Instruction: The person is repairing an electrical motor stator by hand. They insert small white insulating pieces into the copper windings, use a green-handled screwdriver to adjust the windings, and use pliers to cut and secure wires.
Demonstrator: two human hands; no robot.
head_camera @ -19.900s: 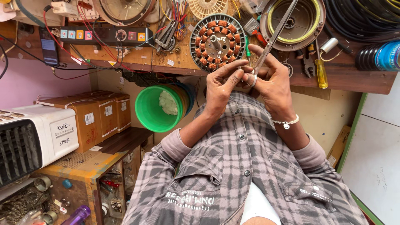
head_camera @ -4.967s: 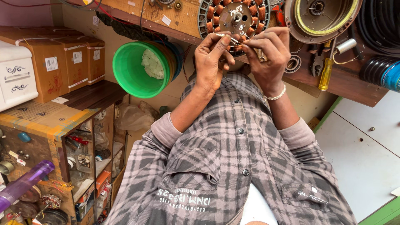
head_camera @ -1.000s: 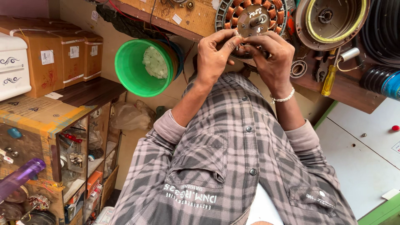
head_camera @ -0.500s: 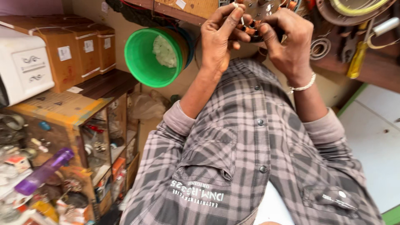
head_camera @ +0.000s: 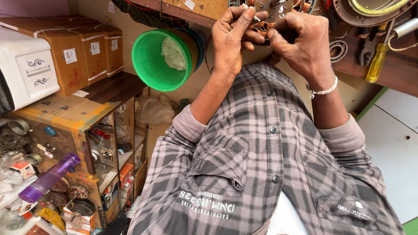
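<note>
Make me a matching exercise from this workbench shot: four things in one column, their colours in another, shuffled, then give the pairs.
Things:
1. bucket
2. screwdriver handle
3. bottle
4. bracelet

Colours:
A. purple
B. silver
C. green
D. yellow

Pairs: 1-C, 2-D, 3-A, 4-B

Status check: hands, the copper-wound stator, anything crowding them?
Left hand and right hand both pinching at stator copper windings. Yellow screwdriver lies clear, right.
</note>
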